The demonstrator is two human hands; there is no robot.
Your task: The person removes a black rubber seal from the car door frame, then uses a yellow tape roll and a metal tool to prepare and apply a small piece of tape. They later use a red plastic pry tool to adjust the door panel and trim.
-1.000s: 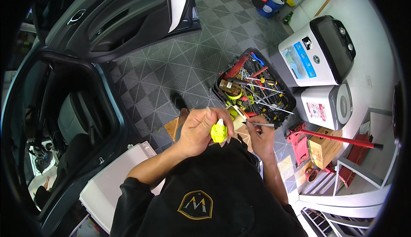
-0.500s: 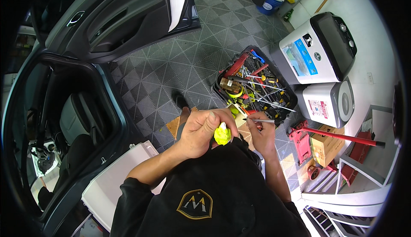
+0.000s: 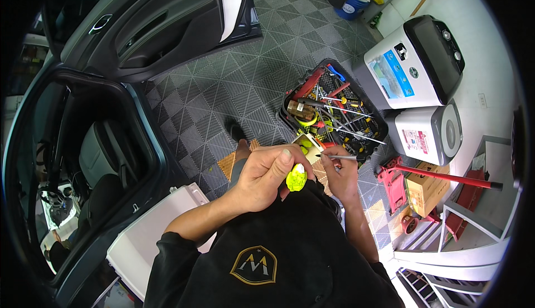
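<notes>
My left hand (image 3: 262,173) is closed round a crumpled bright yellow-green lump (image 3: 296,180) with a small white patch on top; whether it is tape, wrap or something else I cannot tell. To its right, my right hand (image 3: 342,175) pinches a slim pen-like tool (image 3: 341,157). Its dark tip points left, toward the left hand, apart from the lump. Just beyond both hands, a pale container (image 3: 308,142) with something yellow-green inside sits near the toolbox's front edge, partly hidden by my fingers.
Ahead lies a black crate (image 3: 282,120) full of screwdrivers and other tools. A car with an open door (image 3: 161,35) stands at left, a white box (image 3: 147,227) below it. At right are two white-and-black machines (image 3: 390,71), a red floor jack (image 3: 393,185) and a cardboard box (image 3: 426,191).
My left hand has shifted slightly right and tipped, carrying the yellow-green lump a little to the right. The right hand and its pen-like tool have hardly moved.
</notes>
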